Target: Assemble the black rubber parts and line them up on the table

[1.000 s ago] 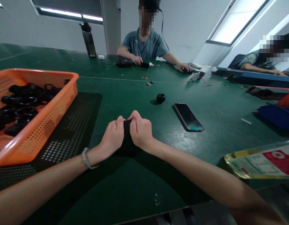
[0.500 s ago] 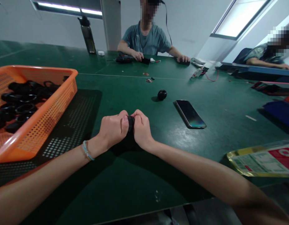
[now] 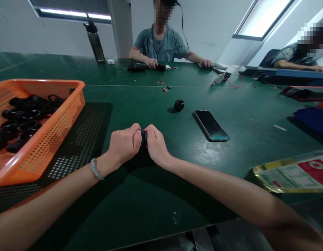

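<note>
My left hand [image 3: 126, 142] and my right hand [image 3: 156, 144] meet above the near part of the green table [image 3: 140, 209]. Both are closed around a small black round part [image 3: 143, 138], one from each side. Only a narrow band of it, like a ridged ring, shows between the fingers, so its exact kind is hidden. Farther off on the table, a black round fitting with a hole [image 3: 179, 105] stands by itself. To the right of my hands lies a dark-screened phone [image 3: 211, 126].
An orange perforated basket [image 3: 59, 129] holding several black ring-like parts stands at the left. A gold-edged package [image 3: 289, 176] lies at the right, near a blue tray [image 3: 312, 120]. Across the table, a person handles a black item beside a power drill [image 3: 136, 67]; a bottle [image 3: 95, 43] stands behind.
The view has shifted slightly. My hands stay closed on the black part, with the right hand turned a little around it.
</note>
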`<state>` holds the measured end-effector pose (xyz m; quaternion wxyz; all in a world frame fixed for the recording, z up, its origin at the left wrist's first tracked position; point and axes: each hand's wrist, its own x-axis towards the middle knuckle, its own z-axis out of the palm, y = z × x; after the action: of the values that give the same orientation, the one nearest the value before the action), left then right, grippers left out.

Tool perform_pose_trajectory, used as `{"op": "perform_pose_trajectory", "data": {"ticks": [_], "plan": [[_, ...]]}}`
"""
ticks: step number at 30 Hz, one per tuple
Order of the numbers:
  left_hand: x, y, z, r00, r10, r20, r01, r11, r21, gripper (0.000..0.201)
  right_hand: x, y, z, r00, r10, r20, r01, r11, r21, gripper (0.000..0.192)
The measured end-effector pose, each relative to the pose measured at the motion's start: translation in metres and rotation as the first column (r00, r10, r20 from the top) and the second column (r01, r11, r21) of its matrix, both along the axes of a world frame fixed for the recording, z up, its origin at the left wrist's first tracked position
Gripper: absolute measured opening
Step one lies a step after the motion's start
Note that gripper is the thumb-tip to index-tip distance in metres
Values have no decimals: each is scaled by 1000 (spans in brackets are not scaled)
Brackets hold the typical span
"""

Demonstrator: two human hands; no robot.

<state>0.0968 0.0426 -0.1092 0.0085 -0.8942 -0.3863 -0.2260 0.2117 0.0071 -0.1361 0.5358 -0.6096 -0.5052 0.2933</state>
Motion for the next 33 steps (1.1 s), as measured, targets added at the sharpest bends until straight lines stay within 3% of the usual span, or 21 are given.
{"op": "perform_pose_trajectory", "data": {"ticks": [4, 7, 10, 13, 15, 19, 22, 26, 28, 33], "plan": [[1, 2, -2, 986, 80, 146, -47, 975, -218, 35, 14, 1, 6, 971, 199, 133, -197, 980, -27, 32], [1, 7, -3, 948, 139, 287, -19, 923, -383, 30, 26, 5, 13, 886, 357, 295, -359, 932, -50, 31], [0, 13, -7, 895, 153, 418, 79, 870, -487, 29, 33, 10, 15, 824, 366, 433, -401, 916, -10, 35], [-1, 16, -11, 849, 161, 504, 155, 835, -528, 30, 40, 16, 14, 835, 305, 458, -385, 919, 89, 32], [-1, 15, -11, 842, 143, 520, 177, 837, -518, 28, 48, 21, 11, 868, 226, 442, -325, 932, 161, 32], [0, 12, -9, 899, 45, 436, 178, 872, -456, 26, 77, 35, 5, 932, 84, 352, -186, 945, 267, 33], [0, 12, -7, 923, 15, 385, 178, 870, -459, 27, 104, 44, 1, 947, -162, 276, 57, 934, 352, 44], [0, 13, -8, 931, 13, 364, 171, 867, -468, 29, 138, 50, 0, 819, -514, 254, 364, 808, 463, 42], [0, 12, -8, 938, 0, 347, 174, 866, -469, 30, 152, 53, -1, 757, -612, 231, 472, 756, 454, 36], [0, 9, -6, 945, -20, 326, 173, 878, -446, 29, 179, 61, -9, 693, -644, 324, 565, 764, 311, 40]]}}
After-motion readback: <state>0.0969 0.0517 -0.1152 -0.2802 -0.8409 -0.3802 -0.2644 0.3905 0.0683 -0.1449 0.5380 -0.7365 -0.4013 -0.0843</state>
